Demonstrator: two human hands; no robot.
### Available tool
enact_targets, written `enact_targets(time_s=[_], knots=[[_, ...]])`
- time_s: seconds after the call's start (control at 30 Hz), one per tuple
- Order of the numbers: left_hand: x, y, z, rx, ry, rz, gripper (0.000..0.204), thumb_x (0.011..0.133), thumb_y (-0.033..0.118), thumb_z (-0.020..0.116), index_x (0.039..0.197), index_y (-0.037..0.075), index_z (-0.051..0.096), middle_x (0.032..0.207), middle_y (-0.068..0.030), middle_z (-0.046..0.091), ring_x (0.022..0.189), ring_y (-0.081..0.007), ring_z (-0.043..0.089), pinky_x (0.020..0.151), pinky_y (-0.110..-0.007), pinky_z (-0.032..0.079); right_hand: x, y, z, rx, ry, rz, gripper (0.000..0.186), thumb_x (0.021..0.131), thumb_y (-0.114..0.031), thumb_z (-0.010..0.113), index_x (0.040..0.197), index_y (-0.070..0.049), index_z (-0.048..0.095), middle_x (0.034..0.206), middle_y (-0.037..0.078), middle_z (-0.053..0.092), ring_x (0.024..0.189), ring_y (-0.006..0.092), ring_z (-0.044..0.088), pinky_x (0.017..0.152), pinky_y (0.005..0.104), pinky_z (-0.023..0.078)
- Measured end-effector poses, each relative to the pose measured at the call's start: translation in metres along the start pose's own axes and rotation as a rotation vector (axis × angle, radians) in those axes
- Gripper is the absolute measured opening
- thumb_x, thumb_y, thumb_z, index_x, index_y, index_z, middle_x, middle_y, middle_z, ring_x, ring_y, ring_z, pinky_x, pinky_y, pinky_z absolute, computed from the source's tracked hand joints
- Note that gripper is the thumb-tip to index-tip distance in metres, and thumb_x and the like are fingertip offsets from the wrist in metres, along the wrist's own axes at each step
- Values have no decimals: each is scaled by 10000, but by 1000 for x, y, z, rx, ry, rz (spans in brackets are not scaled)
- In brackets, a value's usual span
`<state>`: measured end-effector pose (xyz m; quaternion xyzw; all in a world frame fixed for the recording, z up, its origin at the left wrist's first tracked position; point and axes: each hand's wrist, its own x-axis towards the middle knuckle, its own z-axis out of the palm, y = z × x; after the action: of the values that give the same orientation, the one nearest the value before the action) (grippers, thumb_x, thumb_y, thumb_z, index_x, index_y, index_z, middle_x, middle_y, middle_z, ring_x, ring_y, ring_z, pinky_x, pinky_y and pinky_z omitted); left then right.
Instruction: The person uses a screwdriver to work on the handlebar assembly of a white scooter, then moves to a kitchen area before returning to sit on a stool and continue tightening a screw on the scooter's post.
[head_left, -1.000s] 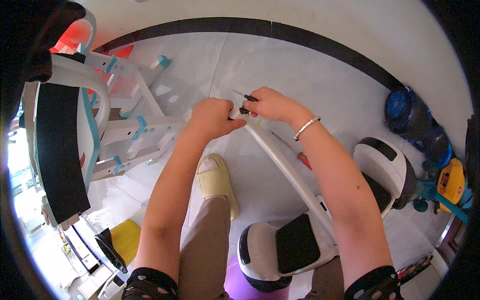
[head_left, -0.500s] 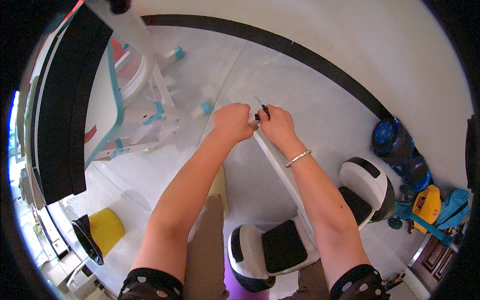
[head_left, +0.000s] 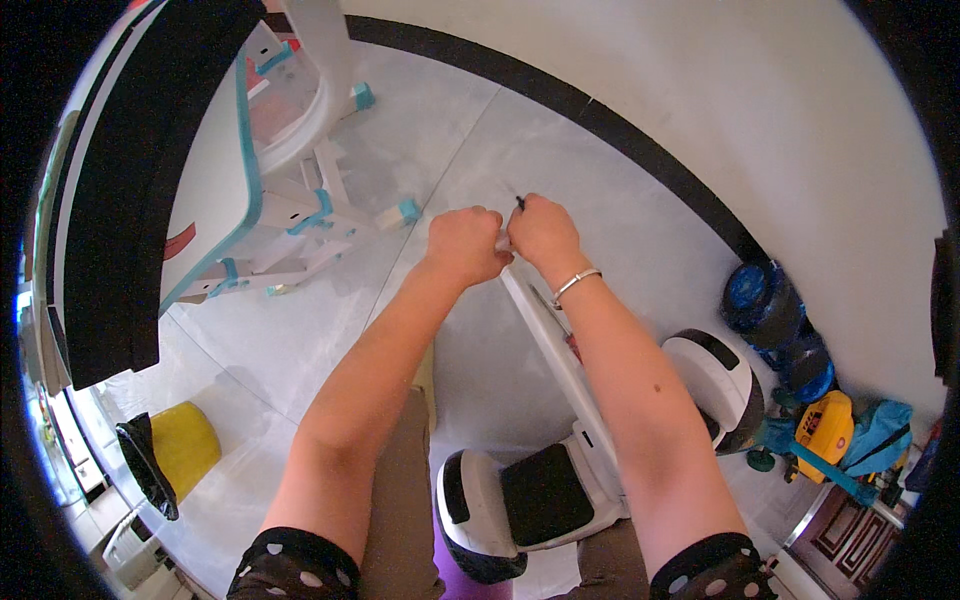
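My left hand (head_left: 465, 245) is closed around the upper end of the white post (head_left: 547, 335) of a two-wheeled balance scooter (head_left: 480, 495). Just beside it, my right hand (head_left: 543, 237) is curled shut on a thin tool with a black part (head_left: 520, 203). A slim shaft seems to point up and away from that fist, too blurred to tell its kind. The post slants down between my forearms to the white scooter body, which has black foot pads. My right forearm hides part of the scooter.
At the left stand a white and turquoise desk frame (head_left: 250, 190) and a yellow bin (head_left: 190, 445) with a black liner. Along the wall at the right lie blue water jugs (head_left: 765, 300), a yellow toy-like thing (head_left: 825, 430) and a turquoise bag (head_left: 878, 438). Something purple (head_left: 465, 570) lies below the scooter.
My right fist has turned and risen slightly, so less of the tool's black part shows. My left hand keeps its grip. The whole view has shifted a little.
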<state>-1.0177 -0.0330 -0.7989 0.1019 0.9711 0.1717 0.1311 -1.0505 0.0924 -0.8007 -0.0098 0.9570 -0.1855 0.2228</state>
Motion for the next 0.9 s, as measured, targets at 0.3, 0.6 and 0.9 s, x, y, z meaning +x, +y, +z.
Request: enact_targets(time_s=[0.3, 0.6, 0.9], knots=[[2, -3, 2, 31, -19, 42, 358, 657, 387, 742, 739, 56, 632, 802, -126, 624, 789, -326, 618, 671, -440, 488, 18, 33, 31, 675, 291, -118, 285, 857, -274, 569, 797, -9, 657, 735, 183, 649, 708, 334, 636, 636, 402, 487], [4, 9, -11, 105, -114, 23, 331, 676, 346, 745, 791, 49, 656, 821, -106, 648, 803, -301, 633, 687, -410, 504, 34, 49, 52, 971, 207, -170, 303, 854, -292, 585, 751, -17, 660, 585, 79, 585, 503, 178, 536, 524, 343, 450], [-2, 13, -18, 12, 38, 134, 386, 645, 421, 743, 719, 62, 620, 769, -124, 624, 736, -329, 619, 627, -442, 478, 27, 50, 73, 1516, 146, -29, 301, 899, -304, 581, 810, -28, 660, 674, 4, 580, 635, 84, 505, 592, 239, 405]])
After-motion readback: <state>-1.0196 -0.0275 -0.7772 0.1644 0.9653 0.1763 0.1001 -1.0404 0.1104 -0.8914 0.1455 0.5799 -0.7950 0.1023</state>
